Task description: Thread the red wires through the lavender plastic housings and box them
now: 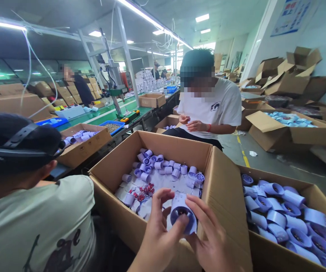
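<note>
A pale purple plastic cylinder (179, 203) is held between my two hands, its open end turned toward me. My left hand (158, 236) grips its left side, with the thumb at the opening and over a dark part inside. On the right side, the fingers of my right hand (208, 230) close round the wall. Below and beyond my hands stands a large cardboard box (174, 148). Inside it lie several smaller purple cylinders (145, 176) on crumpled white sheeting and a cluster of small red parts with wires (143, 192).
To the right, another cardboard box (278, 174) is filled with purple cylinders (297, 236). One person (208, 102) sits opposite, hands together; another person (35, 223) is close on my left. A green conveyor bench (103, 113) bears a blue tray (112, 126) of small parts.
</note>
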A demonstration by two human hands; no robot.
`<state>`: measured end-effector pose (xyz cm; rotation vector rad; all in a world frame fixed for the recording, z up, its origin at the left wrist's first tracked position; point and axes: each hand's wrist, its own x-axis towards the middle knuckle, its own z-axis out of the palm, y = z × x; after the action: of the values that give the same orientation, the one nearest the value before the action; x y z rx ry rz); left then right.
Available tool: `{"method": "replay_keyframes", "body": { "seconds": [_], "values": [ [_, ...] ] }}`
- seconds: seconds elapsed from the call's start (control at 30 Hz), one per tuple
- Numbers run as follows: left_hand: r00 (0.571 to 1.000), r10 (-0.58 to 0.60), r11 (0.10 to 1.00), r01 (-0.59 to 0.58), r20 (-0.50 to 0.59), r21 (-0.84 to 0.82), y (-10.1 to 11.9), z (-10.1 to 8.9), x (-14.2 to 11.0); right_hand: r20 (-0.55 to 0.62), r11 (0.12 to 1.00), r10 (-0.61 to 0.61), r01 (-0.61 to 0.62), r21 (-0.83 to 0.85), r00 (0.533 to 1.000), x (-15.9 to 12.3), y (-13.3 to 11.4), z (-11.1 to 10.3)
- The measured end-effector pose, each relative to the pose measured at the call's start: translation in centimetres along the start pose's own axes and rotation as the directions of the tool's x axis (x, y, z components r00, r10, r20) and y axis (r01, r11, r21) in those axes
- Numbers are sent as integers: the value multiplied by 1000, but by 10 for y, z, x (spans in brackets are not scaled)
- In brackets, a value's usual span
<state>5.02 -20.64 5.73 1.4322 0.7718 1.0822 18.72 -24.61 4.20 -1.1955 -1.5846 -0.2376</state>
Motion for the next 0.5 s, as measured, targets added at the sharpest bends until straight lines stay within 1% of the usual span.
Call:
{"method": "replay_keyframes", "body": {
  "seconds": [0.1,0.2,0.27,0.33,0.4,0.5],
  "values": [
    [998,-62,998,62,-22,-16,4,1,2,-1,1000,-21,21,19,1000,2,3,-2],
    [987,-157,985,154,-34,-79,15,2,9,6,998,-50,50,38,999,2,7,-4],
    [976,-215,972,212,-18,-97,23,4,13,30,997,-73,72,38,997,1,9,-5],
    [971,-240,968,239,8,-74,28,5,17,43,994,-104,103,17,994,0,12,-5],
    [976,-216,976,216,13,1,30,6,19,49,989,-148,149,-15,988,-2,16,-6],
    [993,-119,976,113,25,185,26,5,20,88,977,-210,213,-26,974,-1,21,-8]
  ]
}}
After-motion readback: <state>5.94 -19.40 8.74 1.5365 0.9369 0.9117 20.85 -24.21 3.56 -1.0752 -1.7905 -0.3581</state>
